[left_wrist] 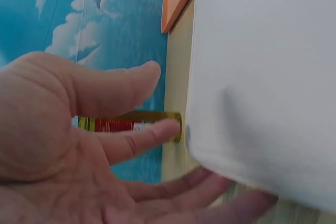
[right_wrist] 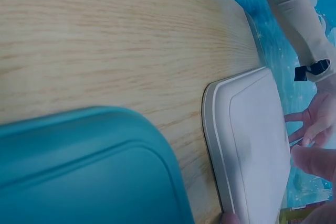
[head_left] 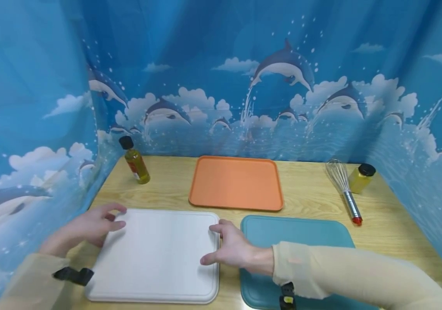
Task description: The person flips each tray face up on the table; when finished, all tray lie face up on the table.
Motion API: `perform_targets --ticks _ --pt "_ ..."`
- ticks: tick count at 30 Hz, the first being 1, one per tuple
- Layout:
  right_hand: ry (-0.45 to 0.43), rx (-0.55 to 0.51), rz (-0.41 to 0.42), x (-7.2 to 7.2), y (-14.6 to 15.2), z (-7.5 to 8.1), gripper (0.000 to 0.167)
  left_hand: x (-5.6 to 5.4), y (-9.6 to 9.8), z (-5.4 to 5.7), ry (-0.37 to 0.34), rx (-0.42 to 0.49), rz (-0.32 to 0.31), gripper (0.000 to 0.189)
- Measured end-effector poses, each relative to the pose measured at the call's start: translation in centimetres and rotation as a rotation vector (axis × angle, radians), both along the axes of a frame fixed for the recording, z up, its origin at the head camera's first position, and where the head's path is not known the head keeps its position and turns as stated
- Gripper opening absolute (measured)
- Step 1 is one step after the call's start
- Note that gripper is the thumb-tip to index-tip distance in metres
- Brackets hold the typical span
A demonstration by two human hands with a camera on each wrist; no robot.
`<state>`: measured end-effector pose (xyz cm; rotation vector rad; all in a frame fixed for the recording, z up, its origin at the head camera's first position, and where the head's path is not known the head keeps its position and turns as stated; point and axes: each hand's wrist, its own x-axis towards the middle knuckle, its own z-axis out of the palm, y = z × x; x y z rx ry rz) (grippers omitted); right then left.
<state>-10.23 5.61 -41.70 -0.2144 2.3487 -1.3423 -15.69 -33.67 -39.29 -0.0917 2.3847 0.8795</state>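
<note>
A white rectangular board [head_left: 163,258] with rounded corners and a groove along its rim lies flat at the front left. My left hand [head_left: 97,224] is at its far left corner, fingers spread and thumb apart. In the left wrist view the lower fingers [left_wrist: 210,187] reach the board's edge and their tips are partly hidden behind it. Across the board's right edge hovers my right hand [head_left: 232,245], with the thumb above the surface. In the right wrist view one of its fingertips [right_wrist: 229,219] is at the board's side. Neither hand pinches the board.
A teal board [head_left: 294,232] lies to the right, partly under my right forearm. Behind is an orange tray [head_left: 236,183]. A dark-capped oil bottle [head_left: 137,165] stands back left; a whisk [head_left: 343,185] lies beside a yellow jar [head_left: 358,181] at right. A dolphin curtain [head_left: 205,86] encloses the table.
</note>
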Motion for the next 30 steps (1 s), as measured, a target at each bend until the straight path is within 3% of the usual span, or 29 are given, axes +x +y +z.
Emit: perform_targets --ticks 8,14,20,27,30 --pt "0.041 0.020 0.005 -0.4 -0.1 -0.3 0.095 0.3 -3.1 2.1 -0.040 0.246 0.010 0.065" --pt "0.013 0.031 0.012 -0.8 -0.1 -0.2 0.098 0.4 -4.8 3.4 -0.048 0.389 0.017 0.073" --pt "-0.014 0.027 0.049 -1.4 0.2 -0.4 0.099 0.1 -5.2 4.8 -0.024 0.507 0.005 0.041" --pt "-0.047 -0.057 0.094 -2.4 0.5 -1.0 0.106 -0.2 -4.7 6.1 0.000 0.790 -0.046 0.052" --pt "-0.054 -0.117 0.123 -2.8 0.5 -1.3 0.106 -0.4 -4.2 6.8 0.018 0.842 -0.044 0.050"
